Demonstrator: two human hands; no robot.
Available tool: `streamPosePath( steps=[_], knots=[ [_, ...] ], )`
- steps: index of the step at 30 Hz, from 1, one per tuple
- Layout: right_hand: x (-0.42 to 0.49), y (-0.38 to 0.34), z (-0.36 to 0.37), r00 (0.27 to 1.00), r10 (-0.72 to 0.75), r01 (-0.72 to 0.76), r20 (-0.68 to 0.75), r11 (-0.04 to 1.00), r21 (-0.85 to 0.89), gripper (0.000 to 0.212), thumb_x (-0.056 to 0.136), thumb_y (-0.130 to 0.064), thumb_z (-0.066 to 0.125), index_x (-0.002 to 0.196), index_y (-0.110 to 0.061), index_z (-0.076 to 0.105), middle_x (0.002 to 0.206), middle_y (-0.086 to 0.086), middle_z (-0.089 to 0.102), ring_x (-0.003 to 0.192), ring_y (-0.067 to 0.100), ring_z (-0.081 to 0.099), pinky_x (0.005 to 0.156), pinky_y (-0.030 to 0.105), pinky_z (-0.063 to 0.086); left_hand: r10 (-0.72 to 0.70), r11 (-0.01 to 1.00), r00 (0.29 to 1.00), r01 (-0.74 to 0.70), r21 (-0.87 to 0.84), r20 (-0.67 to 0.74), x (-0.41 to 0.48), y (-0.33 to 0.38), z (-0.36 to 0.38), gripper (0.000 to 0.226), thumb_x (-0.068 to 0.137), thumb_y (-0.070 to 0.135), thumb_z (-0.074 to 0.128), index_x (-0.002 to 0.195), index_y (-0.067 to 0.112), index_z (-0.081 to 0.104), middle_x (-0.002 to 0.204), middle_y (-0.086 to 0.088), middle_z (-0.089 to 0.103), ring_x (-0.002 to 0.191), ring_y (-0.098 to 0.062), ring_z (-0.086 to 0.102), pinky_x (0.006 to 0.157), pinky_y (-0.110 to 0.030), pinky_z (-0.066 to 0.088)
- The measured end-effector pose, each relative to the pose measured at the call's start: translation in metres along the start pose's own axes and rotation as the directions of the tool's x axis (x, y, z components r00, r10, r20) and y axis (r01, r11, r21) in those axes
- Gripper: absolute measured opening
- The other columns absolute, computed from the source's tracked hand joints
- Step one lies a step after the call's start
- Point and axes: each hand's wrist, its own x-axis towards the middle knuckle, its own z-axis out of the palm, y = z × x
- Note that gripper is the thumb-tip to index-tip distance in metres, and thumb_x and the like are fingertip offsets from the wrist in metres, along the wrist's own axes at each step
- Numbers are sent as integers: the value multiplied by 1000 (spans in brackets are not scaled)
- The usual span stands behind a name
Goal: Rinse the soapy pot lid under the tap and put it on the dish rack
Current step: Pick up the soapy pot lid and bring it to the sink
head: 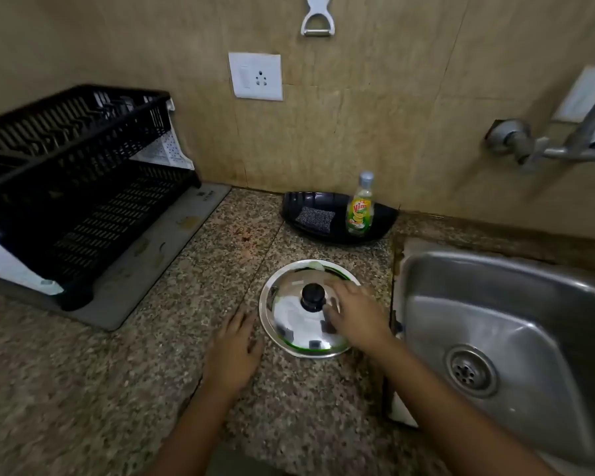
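Pot lid (pixel 291 324) on counter — right hand (pixel 352 316) over it.

Shiny steel pot lid (pixel 289 324), black knob up, flat on speckled granite; black slatted dish rack (pixel 83 187) far left.

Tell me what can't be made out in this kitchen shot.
Head view only:
- Tap: spout cut off by the right edge, so its outlet is unseen.
- Pot lid: right part hidden under the right hand; its grip is unclear.
- Dish rack: blurred and cut off at left; contents unreadable.
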Motion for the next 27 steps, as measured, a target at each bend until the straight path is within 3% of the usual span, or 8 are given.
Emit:
streamPosePath(
  steps=[3, 7, 12, 16, 20, 24, 27],
  knots=[
    [21, -11, 7, 998, -12, 13, 66, 1000, -19, 52, 93, -37, 51, 142, -28, 36, 143, 4, 44, 127, 29, 41, 100, 40, 42, 4, 999, 1000, -3, 37, -29, 3, -5, 2, 59, 95, 51, 34, 149, 27, 29, 161, 6, 17, 147, -19, 14, 116, -42, 16],
    [35, -19, 15, 992, -22, 25, 121, 999, -26, 53, 90, -35, 57, 140, -27, 41, 139, 5, 46, 123, 29, 47, 97, 41, 44, 28, 999, 993, -24, 38, -111, 1, -8, 7, 77, 80, 62, 13, 145, 29, 39, 155, 6, 32, 143, -20, 27, 113, -45, 24],
    [39, -22, 21, 995, -17, 17, 98, 1000, 4, 50, 90, -26, 61, 137, -19, 46, 135, 8, 47, 121, 29, 46, 97, 34, 37, 9, 999, 985, -1, 51, -170, 7, -9, 9, 63, 85, 56, 23, 134, 29, 52, 143, 4, 49, 130, -24, 43, 103, -45, 36],
    [26, -15, 25, 997, -20, 16, 72, 999, 51, 49, 91, -28, 60, 137, -19, 46, 135, 7, 46, 122, 29, 42, 97, 34, 35, -147, 946, 965, 72, -316, -219, 17, 0, 3, 42, 90, 46, 43, 124, 26, 59, 132, 0, 55, 123, -23, 45, 99, -41, 38],
    [5, -3, 25, 998, -49, 46, 27, 995, 87, 48, 91, -25, 60, 137, -19, 47, 135, 7, 47, 128, 29, 38, 101, 34, 33, -261, 726, 930, 13, -688, -259, 19, 32, -3, 31, 97, 28, 48, 125, 18, 57, 129, -5, 51, 113, -21, 54, 94, -36, 45],
    [-17, 11, 15, 997, -74, 78, -33, 987, 142, 44, 90, -23, 61, 131, -12, 51, 130, 11, 52, 123, 32, 44, 105, 41, 35, -331, 608, 911, 6, -794, -246, 25, 65, -6, 33, 97, 28, 47, 127, 16, 54, 131, -4, 52, 112, -16, 53, 93, -32, 42],
    [-25, 25, -13, 984, -87, 115, -156, 977, 178, 43, 89, -28, 60, 128, -12, 54, 125, 11, 54, 117, 31, 48, 101, 38, 37, -383, 500, 913, 75, -862, -143, 26, 93, -6, 32, 94, 36, 47, 119, 17, 56, 124, -10, 59, 107, -21, 58, 90, -35, 48]
  ],
)
